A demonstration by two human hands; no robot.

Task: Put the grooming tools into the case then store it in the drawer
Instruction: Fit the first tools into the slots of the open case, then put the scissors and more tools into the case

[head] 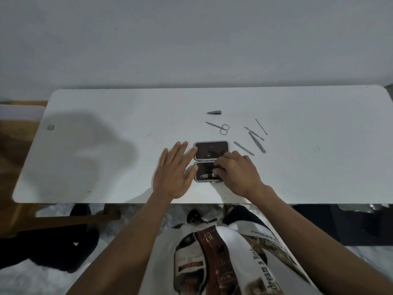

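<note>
A small dark case (209,150) lies open flat on the white table (106,145), both halves showing. A nail clipper (207,176) sits in the near half. My right hand (236,171) rests over that half, fingers curled on the clipper. My left hand (173,173) lies flat with fingers spread against the case's left edge. Beyond the case lie a second clipper (214,112) and small scissors (219,126). To the right lie a flat file (243,148), tweezers (257,142), a pusher (254,133) and a thin pick (261,126).
A plain wall stands behind the table's far edge. A wooden chair (19,145) is at the left. The table's front edge (127,202) runs just above my lap.
</note>
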